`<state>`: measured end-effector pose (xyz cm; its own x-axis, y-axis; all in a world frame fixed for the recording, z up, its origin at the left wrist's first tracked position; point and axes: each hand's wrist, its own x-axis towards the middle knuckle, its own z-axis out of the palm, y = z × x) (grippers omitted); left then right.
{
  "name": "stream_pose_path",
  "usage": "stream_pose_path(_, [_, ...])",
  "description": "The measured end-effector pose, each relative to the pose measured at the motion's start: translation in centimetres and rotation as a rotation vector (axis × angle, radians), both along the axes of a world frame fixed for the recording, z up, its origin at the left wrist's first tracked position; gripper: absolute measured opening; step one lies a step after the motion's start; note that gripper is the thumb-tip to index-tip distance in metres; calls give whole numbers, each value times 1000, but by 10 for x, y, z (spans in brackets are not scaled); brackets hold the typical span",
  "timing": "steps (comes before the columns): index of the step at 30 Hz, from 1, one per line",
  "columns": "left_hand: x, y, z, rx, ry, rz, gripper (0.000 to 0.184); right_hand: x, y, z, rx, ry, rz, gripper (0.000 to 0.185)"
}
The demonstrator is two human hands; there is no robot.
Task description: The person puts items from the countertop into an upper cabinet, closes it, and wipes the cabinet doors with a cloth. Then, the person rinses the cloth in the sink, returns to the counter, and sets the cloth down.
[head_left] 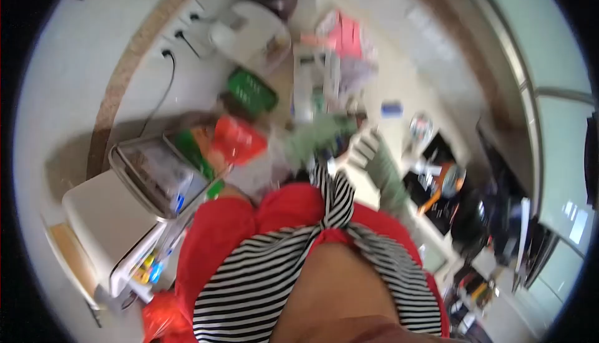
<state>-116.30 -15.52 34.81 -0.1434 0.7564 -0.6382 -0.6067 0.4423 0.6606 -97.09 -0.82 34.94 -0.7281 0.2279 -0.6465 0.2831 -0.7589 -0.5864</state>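
Dark item [337,146] lies among blurred shapes near the middle of the head view, between the ends of two green sleeves and beyond the knot [337,211] of striped cloth on the person's red top [293,204]. Blur hides what it is. The left sleeve [318,136] reaches across from the left, and the left hand [359,120] is only a smeared patch at its end. The right sleeve [388,171] slants up from the lower right to a striped cuff [365,148], with the right hand [345,146] blurred beside the item. Whether the fingers of either hand are apart, together or clamped on the item cannot be told.

Beyond the hands stands a white rack [315,72], with a pink packet [346,36] behind it. A green box [251,91] is to the rack's left, and a shiny red packet [237,141] is nearer the person. Farther left is a metal-rimmed tray [118,156], next to a white box [109,218]. On the right are a small blue item [392,108], a clear container [421,128] and, nearer the person, an orange-handled tool [430,202] and a black pan [470,227].
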Motion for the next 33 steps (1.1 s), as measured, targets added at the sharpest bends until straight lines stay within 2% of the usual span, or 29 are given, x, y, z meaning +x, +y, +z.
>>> stream_pose_path(1, [14,6,5,154,36,0,36,-3,0,-7,-55,51,55,56])
stream_pose_path(3, [41,18,14,471,82,16,39,-18,0,-6,-2,41,-3,39])
stream_pose_path(4, [46,34,-18,564,366,-121,41,-26,0,-6,26,35,-31,31])
stream_pose_path(5, [46,45,-30,626,630,-261,44,-22,12,-7,7,-84,-18,31])
stream_pose_path(6, [38,44,-9,556,498,-290,49,-18,24,-7,2,-93,-6,35])
stream_pose_path(7, [35,35,24,487,358,-319,55,-24,22,17,-57,-22,8,34])
stream_pose_path(8, [27,27,55,517,512,-294,54,-31,19,43,-118,47,24,34])
stream_pose_path(9, [24,41,14,619,702,-235,52,-42,13,60,-176,102,11,34])
stream_pose_path(11, [6,30,42,672,274,-82,48,-40,29,35,-302,267,-58,36])
stream_pose_path(12, [-3,24,45,683,299,-82,48,-37,52,-5,-319,328,-66,37])
stream_pose_path(13, [-11,18,47,616,484,58,43,-47,40,26,-322,319,-153,37])
stream_pose_path(18, [-74,-10,41,409,946,413,35,-57,60,17,-46,223,-6,36])
stream_pose_path(21, [-104,-31,46,521,406,664,34,-62,72,13,18,155,25,36])
stream_pose_path(22, [-108,-40,59,525,265,645,34,-63,76,11,28,142,28,36])
stream_pose_path(25, [-108,-55,94,421,272,678,35,-63,91,6,50,137,44,36])
stream_pose_path(26, [-115,-56,85,400,260,678,35,-61,96,3,56,140,52,36])
stream_pose_path(27, [-127,-56,63,507,248,609,35,-55,100,-2,57,149,57,36])
stream_pose_path(29, [-111,-75,76,535,418,591,36,-45,109,-11,58,173,71,36])
stream_pose_path(30, [-99,-84,105,460,613,618,36,-40,113,-16,56,187,77,36])
stream_pose_path(32, [-122,-93,38,403,403,777,38,-30,123,-27,52,215,96,36])
stream_pose_path(33, [-130,-103,26,360,413,766,40,-27,128,-35,48,224,94,36])
